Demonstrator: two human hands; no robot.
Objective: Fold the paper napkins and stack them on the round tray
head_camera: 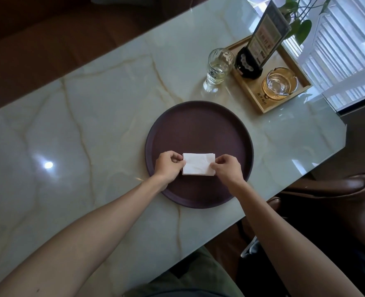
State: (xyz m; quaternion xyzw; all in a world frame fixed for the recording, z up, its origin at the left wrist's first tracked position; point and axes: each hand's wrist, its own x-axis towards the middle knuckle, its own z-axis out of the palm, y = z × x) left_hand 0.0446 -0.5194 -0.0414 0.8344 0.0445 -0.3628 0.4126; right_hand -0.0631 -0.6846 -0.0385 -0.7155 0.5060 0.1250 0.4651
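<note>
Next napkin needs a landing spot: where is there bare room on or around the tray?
The round tray is bare beyond the napkin both hands pinch. The marble table left of the tray is open. Crowded at the far right: glass, wooden tray with ashtray and menu stand.

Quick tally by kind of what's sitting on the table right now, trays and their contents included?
Folded white napkin, held by left hand and right hand: 1
Trays, round tray and wooden tray: 2
Drinking glass: 1
Glass ashtray: 1
Menu stand: 1
Total: 6
</note>
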